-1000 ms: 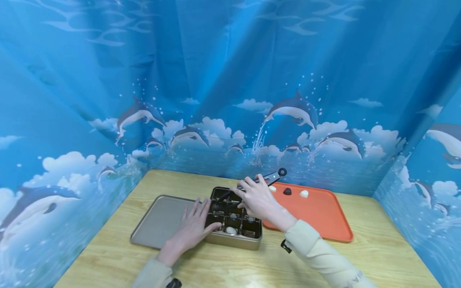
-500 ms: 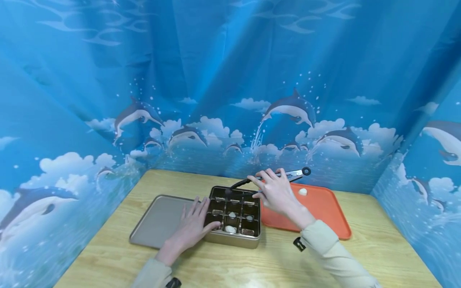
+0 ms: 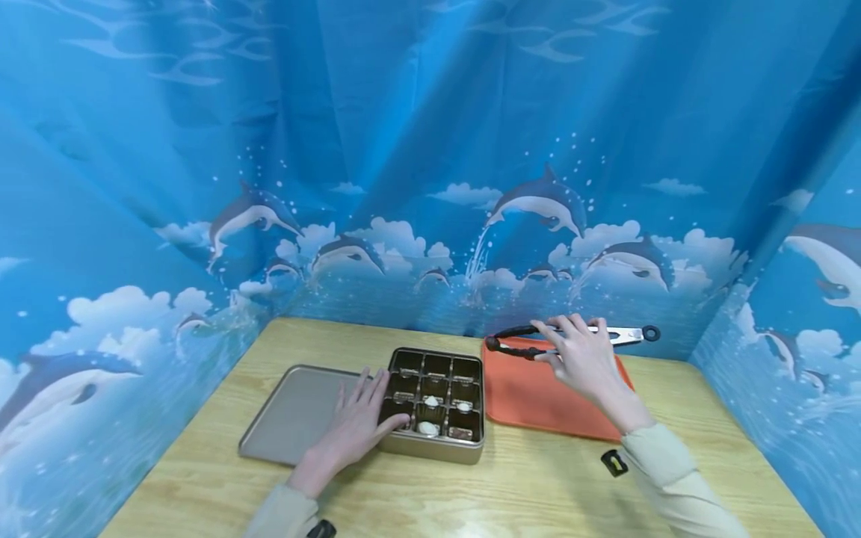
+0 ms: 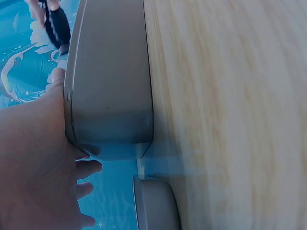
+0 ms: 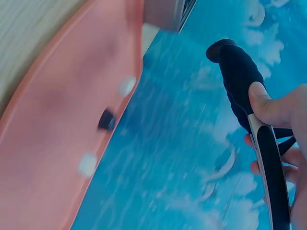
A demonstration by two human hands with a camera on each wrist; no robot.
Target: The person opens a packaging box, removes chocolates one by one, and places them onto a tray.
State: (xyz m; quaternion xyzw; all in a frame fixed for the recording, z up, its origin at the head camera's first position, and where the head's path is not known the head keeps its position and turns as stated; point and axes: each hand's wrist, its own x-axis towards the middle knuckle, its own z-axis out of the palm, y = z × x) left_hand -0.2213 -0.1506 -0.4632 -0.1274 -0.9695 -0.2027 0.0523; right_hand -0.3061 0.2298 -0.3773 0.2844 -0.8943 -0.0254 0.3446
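I've got the right hand (image 3: 584, 359) with its fingers clasped round the tongs (image 5: 269, 158), tips by the orange tray's (image 3: 538, 396) far-left corner; two white pieces (image 5: 87, 164) and a dark piece (image 5: 106, 120) lie along its far edge. My left hand (image 3: 356, 422), fingers outstretched and released, rests on the divided box's (image 3: 430, 448) left side.

Right grip (image 5: 293, 115) holds tongs (image 5: 269, 148); tray (image 5: 53, 143) bears pieces (image 5: 107, 120)
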